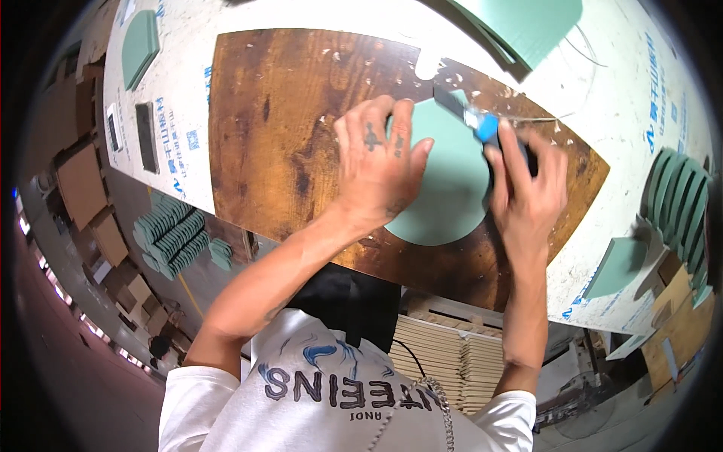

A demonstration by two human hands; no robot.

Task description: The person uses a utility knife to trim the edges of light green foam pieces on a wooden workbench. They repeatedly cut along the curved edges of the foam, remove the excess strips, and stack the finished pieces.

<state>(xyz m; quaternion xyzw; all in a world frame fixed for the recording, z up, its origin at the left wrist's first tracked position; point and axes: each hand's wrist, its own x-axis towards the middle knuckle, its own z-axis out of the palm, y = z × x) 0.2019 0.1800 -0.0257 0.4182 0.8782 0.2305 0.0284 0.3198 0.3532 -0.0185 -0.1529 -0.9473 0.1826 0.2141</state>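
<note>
A green teardrop-shaped sheet piece (444, 203) lies flat on a dark brown wooden board (275, 135), its narrow end pointing away from me. My left hand (380, 166) rests on the piece's left side, its fingers stretched forward and the thumb apart. In my right hand (529, 181), the fingers are wrapped round a utility knife (488, 129) with a blue section near the blade. The blade reaches over the narrow far tip of the green piece; whether it touches the surface I cannot tell. Part of the handle is hidden by my fingers.
The board sits on a white printed table (184, 98). Green sheets (527, 30) lie at the far edge, with a green stack (141, 47) at far left. More green pieces (616, 265) are at right. On the floor at left stand bundled green pieces (172, 235) and cardboard boxes (81, 175).
</note>
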